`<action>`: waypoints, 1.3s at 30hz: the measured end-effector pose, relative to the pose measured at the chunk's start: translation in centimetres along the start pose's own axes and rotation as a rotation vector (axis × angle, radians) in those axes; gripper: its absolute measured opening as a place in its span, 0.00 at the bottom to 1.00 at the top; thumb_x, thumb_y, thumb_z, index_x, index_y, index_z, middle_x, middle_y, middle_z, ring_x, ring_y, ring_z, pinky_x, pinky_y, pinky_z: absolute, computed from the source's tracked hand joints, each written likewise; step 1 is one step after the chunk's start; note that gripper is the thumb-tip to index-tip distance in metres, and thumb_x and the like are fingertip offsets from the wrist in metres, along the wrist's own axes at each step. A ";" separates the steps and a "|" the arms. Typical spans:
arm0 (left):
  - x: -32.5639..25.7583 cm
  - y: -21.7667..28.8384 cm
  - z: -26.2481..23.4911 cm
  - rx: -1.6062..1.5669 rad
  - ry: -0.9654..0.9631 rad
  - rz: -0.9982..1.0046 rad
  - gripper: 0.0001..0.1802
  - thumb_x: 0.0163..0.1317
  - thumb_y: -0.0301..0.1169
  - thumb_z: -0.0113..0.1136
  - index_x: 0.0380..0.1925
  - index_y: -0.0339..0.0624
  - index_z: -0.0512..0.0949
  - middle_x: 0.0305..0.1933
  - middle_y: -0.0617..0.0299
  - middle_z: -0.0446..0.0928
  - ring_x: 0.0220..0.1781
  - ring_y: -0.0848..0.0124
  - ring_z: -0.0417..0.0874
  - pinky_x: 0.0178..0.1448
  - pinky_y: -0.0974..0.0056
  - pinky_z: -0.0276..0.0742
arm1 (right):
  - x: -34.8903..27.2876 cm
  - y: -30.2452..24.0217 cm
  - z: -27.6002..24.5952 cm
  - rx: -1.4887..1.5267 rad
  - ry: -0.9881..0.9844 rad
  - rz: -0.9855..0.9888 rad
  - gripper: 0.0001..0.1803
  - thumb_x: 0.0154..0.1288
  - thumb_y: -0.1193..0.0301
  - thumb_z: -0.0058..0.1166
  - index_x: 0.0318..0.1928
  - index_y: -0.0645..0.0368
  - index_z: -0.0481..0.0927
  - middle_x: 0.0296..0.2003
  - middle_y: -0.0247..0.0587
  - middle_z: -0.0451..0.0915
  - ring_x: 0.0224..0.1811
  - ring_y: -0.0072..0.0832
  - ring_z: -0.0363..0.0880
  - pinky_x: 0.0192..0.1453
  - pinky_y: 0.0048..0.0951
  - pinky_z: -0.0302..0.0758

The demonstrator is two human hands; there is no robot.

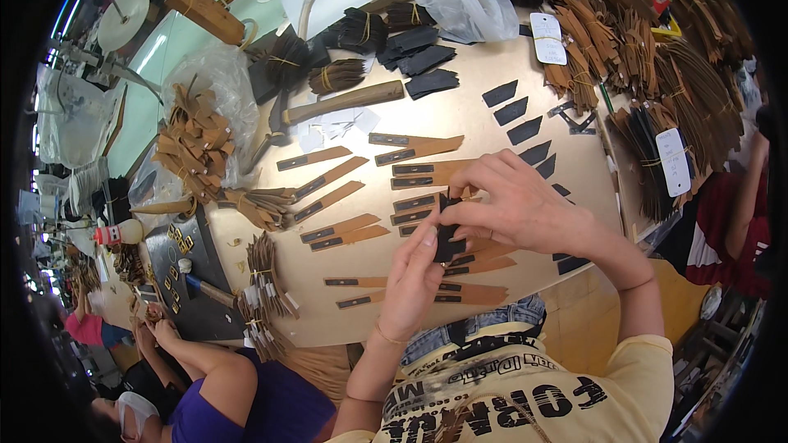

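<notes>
Between my two hands is a small black piece [447,242], seemingly leather, above the table. My left hand [413,272] pinches it from the left with thumb and fingers. From the right, the fingers of my right hand [517,203] close on its upper part. Beneath and around my hands lie brown leather strips [435,146] with dark ends, set out in rows. More such strips [330,178] rest to the left. Right of my right hand, black angled pieces [524,130] form a slanting column. My hands hide some of the strips.
A hammer [345,104] lies at the far side, near black bundles [361,30] and a clear plastic bag [468,6]. Brown strips [197,143] heap up at left. Tagged bundles [648,156] crowd the right. At lower left, another person [222,385] works beside a dark board [205,312].
</notes>
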State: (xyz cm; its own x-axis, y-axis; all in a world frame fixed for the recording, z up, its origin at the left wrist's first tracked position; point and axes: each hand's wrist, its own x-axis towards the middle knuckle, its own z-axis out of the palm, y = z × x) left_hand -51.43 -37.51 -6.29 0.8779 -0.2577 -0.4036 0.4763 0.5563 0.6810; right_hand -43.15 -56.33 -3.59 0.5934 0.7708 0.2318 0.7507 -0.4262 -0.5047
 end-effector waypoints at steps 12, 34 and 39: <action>-0.1 -0.5 -1.0 -0.107 0.026 -0.073 0.21 0.77 0.29 0.42 0.65 0.29 0.65 0.62 0.48 0.75 0.58 0.63 0.81 0.62 0.61 0.79 | -1.7 0.6 -1.3 -0.020 0.145 -0.086 0.07 0.57 0.68 0.63 0.37 0.52 0.82 0.36 0.26 0.82 0.41 0.25 0.79 0.51 0.33 0.69; 0.1 0.9 -1.6 0.039 0.085 0.053 0.22 0.76 0.29 0.44 0.65 0.26 0.65 0.63 0.43 0.73 0.60 0.59 0.81 0.60 0.61 0.82 | 0.9 18.3 -2.0 0.022 0.169 0.572 0.10 0.63 0.67 0.64 0.39 0.61 0.87 0.33 0.43 0.85 0.37 0.35 0.82 0.44 0.32 0.77; -0.2 1.0 -1.5 0.064 0.070 0.058 0.22 0.77 0.29 0.44 0.65 0.26 0.65 0.63 0.43 0.73 0.61 0.58 0.80 0.61 0.59 0.81 | 1.1 18.7 -1.8 -0.006 0.135 0.559 0.12 0.62 0.63 0.64 0.41 0.58 0.87 0.34 0.43 0.84 0.38 0.35 0.83 0.45 0.33 0.77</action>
State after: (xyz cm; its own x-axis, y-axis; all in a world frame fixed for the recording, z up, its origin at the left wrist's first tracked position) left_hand -51.18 -35.71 -6.46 0.8994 -0.1701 -0.4026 0.4293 0.5168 0.7407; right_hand -27.93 -64.34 -11.28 0.9323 0.3600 0.0355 0.3134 -0.7547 -0.5764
